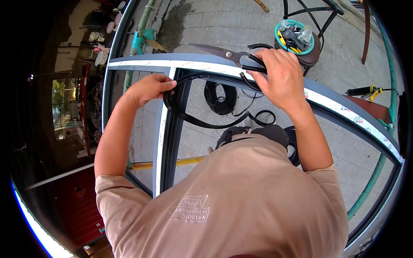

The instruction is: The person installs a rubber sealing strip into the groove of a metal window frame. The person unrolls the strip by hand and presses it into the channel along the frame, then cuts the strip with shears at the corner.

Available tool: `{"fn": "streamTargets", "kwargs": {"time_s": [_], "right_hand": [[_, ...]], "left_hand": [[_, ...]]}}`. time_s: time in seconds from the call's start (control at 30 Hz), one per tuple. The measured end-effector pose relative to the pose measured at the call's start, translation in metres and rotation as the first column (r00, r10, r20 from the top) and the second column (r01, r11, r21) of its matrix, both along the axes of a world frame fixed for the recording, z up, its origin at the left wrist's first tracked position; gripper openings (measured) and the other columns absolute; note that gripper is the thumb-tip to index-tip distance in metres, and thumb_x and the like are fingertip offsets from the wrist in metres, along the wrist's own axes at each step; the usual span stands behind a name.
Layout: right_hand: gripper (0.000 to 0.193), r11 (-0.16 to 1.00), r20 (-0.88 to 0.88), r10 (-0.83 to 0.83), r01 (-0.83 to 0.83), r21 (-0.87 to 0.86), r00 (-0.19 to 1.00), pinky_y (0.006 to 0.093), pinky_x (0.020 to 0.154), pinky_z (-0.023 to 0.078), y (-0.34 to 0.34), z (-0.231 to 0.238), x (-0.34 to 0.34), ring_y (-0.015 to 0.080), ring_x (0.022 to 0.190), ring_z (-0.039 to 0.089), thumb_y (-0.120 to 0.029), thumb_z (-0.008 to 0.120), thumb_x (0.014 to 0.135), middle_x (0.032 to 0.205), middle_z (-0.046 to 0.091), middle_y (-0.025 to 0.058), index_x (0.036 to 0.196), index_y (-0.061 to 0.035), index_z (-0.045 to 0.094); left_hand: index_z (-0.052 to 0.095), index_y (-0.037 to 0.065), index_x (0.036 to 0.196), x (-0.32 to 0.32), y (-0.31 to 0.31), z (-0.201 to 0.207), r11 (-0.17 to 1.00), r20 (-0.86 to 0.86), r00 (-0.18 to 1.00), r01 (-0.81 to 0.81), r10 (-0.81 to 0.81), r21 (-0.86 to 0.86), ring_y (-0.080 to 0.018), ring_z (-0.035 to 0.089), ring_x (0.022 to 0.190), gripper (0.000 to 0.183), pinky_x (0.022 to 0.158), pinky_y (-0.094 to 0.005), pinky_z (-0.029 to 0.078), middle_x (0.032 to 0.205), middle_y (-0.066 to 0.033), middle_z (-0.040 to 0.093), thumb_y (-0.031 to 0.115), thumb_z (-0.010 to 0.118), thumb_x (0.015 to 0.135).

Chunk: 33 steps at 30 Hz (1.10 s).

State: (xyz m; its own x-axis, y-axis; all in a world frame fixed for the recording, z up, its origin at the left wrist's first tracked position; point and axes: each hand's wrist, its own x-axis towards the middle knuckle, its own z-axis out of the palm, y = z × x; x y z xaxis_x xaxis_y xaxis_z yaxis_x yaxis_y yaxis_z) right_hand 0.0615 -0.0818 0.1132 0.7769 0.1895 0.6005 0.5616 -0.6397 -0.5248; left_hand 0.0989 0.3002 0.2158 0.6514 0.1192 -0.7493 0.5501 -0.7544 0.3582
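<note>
My left hand (151,90) is closed at the inner corner of a grey window frame (206,63), pinching a black rubber sealing strip (202,123) between thumb and fingers. From there the strip hangs in a loop below the frame's top bar and runs right towards my waist. Part of it also lies along the bar's inner edge. My right hand (282,77) grips a pair of scissors (229,54) by the black handles, with the blades pointing left above the top bar. Just below these handles, a strip end (246,79) curls near my right thumb.
A coil of black strip (220,98) lies on the paving beyond the frame; another coil (292,145) is partly hidden by my body. A teal basin (277,36) of tools and bags sits on a stool. Green poles (367,187) and a caulking gun (363,91) are nearby.
</note>
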Motion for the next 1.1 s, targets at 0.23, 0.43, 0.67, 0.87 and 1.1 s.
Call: {"fn": "streamTargets", "kwargs": {"time_s": [0.23,0.43,0.67,0.87,1.1], "right_hand": [[0.038,1.000,-0.032,0.017,-0.017,0.003,0.999,0.0462,0.085,0.047,-0.002,0.002,0.000,0.0340,0.095,0.068,-0.016,0.090,0.082,0.099,0.073,0.0107,0.112,-0.0053,0.069],[0.038,1.000,-0.050,0.028,-0.028,0.000,0.998,0.0450,0.085,0.046,-0.003,0.002,0.001,0.0336,0.094,0.067,-0.019,0.089,0.083,0.101,0.072,0.0106,0.113,-0.0046,0.070],[0.040,0.999,-0.087,0.033,-0.034,-0.005,0.996,0.0454,0.085,0.046,-0.002,0.006,0.000,0.0330,0.096,0.068,-0.015,0.090,0.081,0.099,0.073,0.0103,0.114,-0.0059,0.069],[0.040,0.999,-0.105,0.042,-0.043,-0.013,0.994,0.0450,0.084,0.045,-0.001,0.007,-0.001,0.0321,0.096,0.067,-0.015,0.089,0.082,0.102,0.074,0.0099,0.116,-0.0058,0.069],[0.041,0.999,-0.092,0.051,-0.052,-0.002,0.994,0.0452,0.083,0.045,-0.004,0.006,-0.001,0.0324,0.095,0.067,-0.014,0.088,0.081,0.102,0.073,0.0095,0.116,-0.0059,0.069]], "left_hand": [[0.070,0.001,0.128,-0.011,0.018,-0.010,0.915,-0.144,0.958,-0.281,0.249,-0.289,-0.0149,0.074,0.097,0.037,0.093,-0.0333,0.061,0.106,-0.0028,0.075,0.034,0.072,0.110],[0.066,0.001,0.128,-0.024,0.021,-0.007,0.767,-0.150,0.929,-0.366,0.339,-0.527,-0.0137,0.073,0.092,0.032,0.093,-0.0323,0.063,0.105,-0.0024,0.072,0.029,0.070,0.112],[0.068,0.004,0.120,-0.026,0.019,-0.019,0.795,0.020,0.918,-0.333,0.397,-0.508,-0.0145,0.069,0.087,0.020,0.088,-0.0332,0.060,0.099,-0.0005,0.070,0.020,0.072,0.109],[0.070,0.003,0.116,0.000,-0.001,-0.016,0.937,0.181,0.926,-0.299,0.330,-0.180,-0.0148,0.068,0.084,0.020,0.076,-0.0314,0.053,0.095,-0.0024,0.071,0.009,0.078,0.099],[0.070,-0.003,0.116,0.020,-0.003,-0.026,0.994,0.391,0.919,-0.090,0.061,0.057,-0.0155,0.067,0.085,0.027,0.082,-0.0309,0.054,0.097,-0.0062,0.071,-0.006,0.080,0.090]]}}
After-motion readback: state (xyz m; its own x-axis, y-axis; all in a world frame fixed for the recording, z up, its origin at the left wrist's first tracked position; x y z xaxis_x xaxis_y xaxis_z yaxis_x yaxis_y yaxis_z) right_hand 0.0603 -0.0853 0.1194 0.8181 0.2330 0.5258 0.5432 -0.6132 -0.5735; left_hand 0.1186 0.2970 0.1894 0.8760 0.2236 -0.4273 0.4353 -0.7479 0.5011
